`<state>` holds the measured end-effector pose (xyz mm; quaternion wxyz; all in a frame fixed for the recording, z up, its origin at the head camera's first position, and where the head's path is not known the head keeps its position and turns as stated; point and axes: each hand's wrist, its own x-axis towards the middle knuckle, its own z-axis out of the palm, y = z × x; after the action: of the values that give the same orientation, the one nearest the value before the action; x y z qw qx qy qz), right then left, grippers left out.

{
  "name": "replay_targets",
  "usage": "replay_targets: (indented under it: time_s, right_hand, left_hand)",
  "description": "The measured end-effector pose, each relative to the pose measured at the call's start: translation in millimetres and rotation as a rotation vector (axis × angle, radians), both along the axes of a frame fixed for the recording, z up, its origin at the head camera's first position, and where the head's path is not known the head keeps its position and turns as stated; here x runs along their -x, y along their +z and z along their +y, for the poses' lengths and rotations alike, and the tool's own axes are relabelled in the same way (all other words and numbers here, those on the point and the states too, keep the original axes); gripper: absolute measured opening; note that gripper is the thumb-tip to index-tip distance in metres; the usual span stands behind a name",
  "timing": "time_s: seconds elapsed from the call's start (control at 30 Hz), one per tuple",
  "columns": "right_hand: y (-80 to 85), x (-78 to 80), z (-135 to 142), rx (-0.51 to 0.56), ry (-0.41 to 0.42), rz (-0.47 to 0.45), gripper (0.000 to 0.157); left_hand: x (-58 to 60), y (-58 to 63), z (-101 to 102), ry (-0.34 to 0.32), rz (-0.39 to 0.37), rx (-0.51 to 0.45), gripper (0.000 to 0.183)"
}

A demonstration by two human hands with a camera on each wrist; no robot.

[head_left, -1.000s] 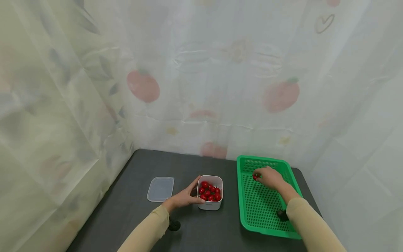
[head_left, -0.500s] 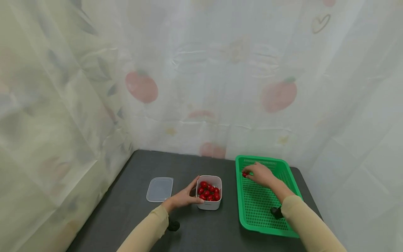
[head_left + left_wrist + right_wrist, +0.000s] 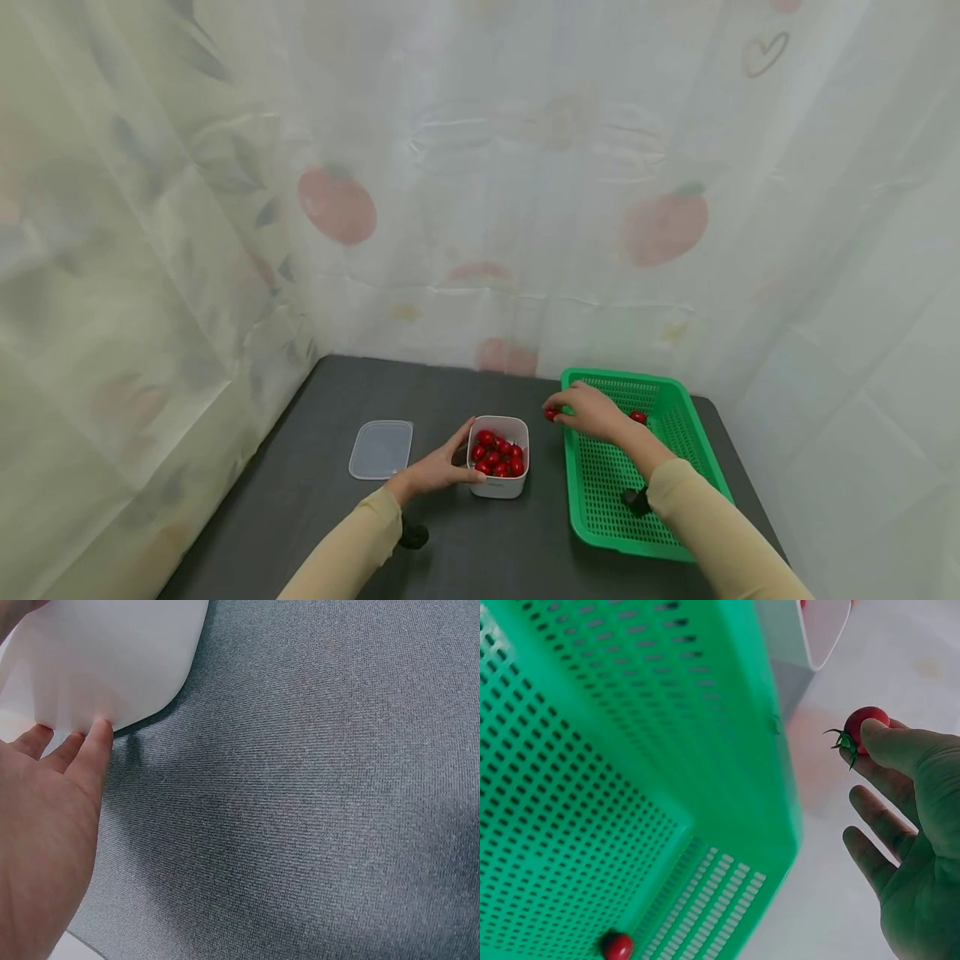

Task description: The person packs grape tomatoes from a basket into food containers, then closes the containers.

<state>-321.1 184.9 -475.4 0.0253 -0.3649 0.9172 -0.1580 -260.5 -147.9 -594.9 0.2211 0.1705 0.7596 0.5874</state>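
Note:
My right hand (image 3: 592,414) pinches a cherry tomato (image 3: 868,724) between thumb and index finger, its green stem end hanging out; the other fingers are spread. In the head view the hand crosses the left rim of the green plastic basket (image 3: 572,500). Another cherry tomato (image 3: 618,946) lies on the basket's floor. My left hand (image 3: 438,469) grips a small white square container (image 3: 498,488), thumb at the near side and fingers at the far left corner. Inside the container are several red cherry tomatoes (image 3: 495,457). The left wrist view shows fingertips (image 3: 101,735) against its white wall.
A translucent square lid (image 3: 381,450) lies flat on the dark tabletop (image 3: 352,392), left of the container. Patterned sheeting (image 3: 480,208) hangs behind the table and along both sides. A black wrist device (image 3: 414,536) shows beneath the left sleeve.
My right hand has moved left with the cherry tomato, from over the basket to beyond its left rim. A tomato farther back in the basket has come into view. The left hand stays on the container.

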Motion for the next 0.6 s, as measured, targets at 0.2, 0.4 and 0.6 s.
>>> replay_targets:
  time_s: [0.2, 0.4, 0.6]
  right_hand:
    - [-0.5, 0.7, -19, 0.003, 0.042, 0.014, 0.023]
    - [-2.8, 1.8, -38, -0.013, 0.059, 0.018, 0.019]
    - [-3.3, 0.3, -54, -0.024, 0.076, -0.006, 0.018]
  left_hand:
    - [0.0, 0.7, 0, -0.002, 0.003, 0.003, 0.109]
    - [0.7, -0.7, 1, 0.006, -0.007, 0.008, 0.108]
    - [0.1, -2.0, 0, 0.011, -0.011, 0.008, 0.106]
